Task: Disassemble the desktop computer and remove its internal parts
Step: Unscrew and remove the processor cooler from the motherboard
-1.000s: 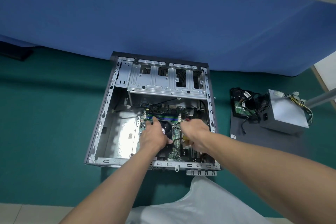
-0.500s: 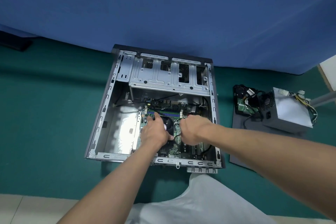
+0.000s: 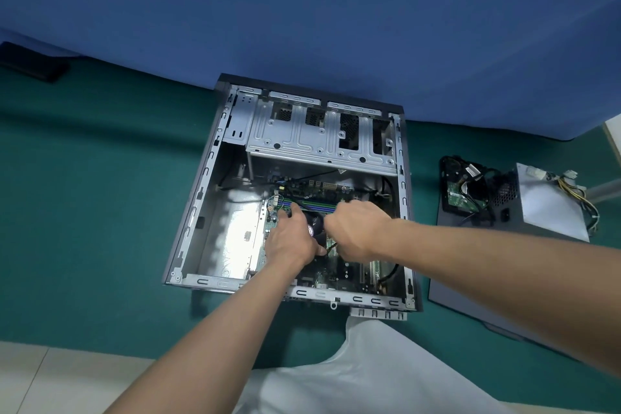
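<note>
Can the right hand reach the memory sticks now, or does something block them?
Probably yes. The memory sticks lie uncovered just beyond the right hand, and the case is open above them.

Left grip [image 3: 290,240] cupped downward, right grip [image 3: 358,228] curled tight beside it (knuckles up).

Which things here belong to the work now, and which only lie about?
In use: computer case, motherboard, cooler fan, left hand, right hand.
Lying about: power supply, hard drive, side panel, black object at far left.
</note>
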